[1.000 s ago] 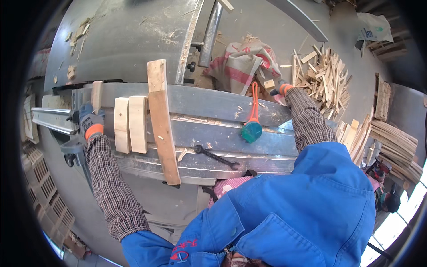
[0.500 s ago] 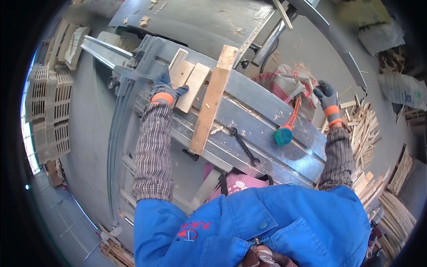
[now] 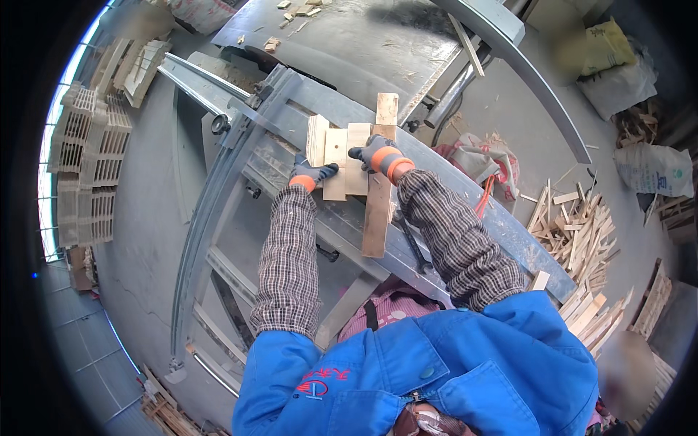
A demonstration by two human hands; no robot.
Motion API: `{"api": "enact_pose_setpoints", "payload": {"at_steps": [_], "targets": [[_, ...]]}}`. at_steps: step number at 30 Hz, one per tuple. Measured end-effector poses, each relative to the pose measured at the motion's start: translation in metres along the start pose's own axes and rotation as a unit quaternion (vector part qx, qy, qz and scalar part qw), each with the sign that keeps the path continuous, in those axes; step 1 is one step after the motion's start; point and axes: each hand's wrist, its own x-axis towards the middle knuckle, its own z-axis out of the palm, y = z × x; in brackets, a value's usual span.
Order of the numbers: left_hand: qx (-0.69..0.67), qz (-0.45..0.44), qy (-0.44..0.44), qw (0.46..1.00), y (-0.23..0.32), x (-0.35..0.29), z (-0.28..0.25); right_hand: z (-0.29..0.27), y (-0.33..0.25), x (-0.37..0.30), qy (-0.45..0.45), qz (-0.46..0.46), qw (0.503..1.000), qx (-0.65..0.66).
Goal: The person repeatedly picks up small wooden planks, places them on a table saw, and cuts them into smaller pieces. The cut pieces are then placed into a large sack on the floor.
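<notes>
Left hand (image 3: 311,174) and right hand (image 3: 378,156), both gloved, press flat on short boards (image 3: 336,151) beside long plank (image 3: 379,182); nothing gripped.

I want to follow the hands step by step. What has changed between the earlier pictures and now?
The right hand left the spot near the orange-handled tool and crossed to the short boards, resting on them beside the long plank. A third short board has joined the two. The left hand stayed at their left edge. The plank, the wrench and the metal table kept their places.
</notes>
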Motion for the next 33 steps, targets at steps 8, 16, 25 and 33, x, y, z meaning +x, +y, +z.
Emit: {"api": "enact_pose_setpoints", "payload": {"at_steps": [8, 16, 25, 33], "targets": [[-0.443, -0.170, -0.155, 0.866, 0.005, -0.063, -0.013, 0.021, 0.028, -0.006, 0.086, 0.049, 0.958, 0.269], [-0.565, -0.117, -0.184, 0.796, 0.028, -0.112, 0.013, 0.049, 0.030, -0.022, 0.034, -0.042, 0.995, 0.079], [-0.475, -0.112, -0.144, 0.861, -0.029, -0.071, 0.006, 0.078, -0.015, -0.067, 0.082, -0.033, 0.996, -0.005], [-0.359, -0.038, -0.127, 0.924, 0.038, -0.126, 0.020, 0.070, 0.014, -0.106, 0.118, -0.043, 0.973, 0.193]]}}
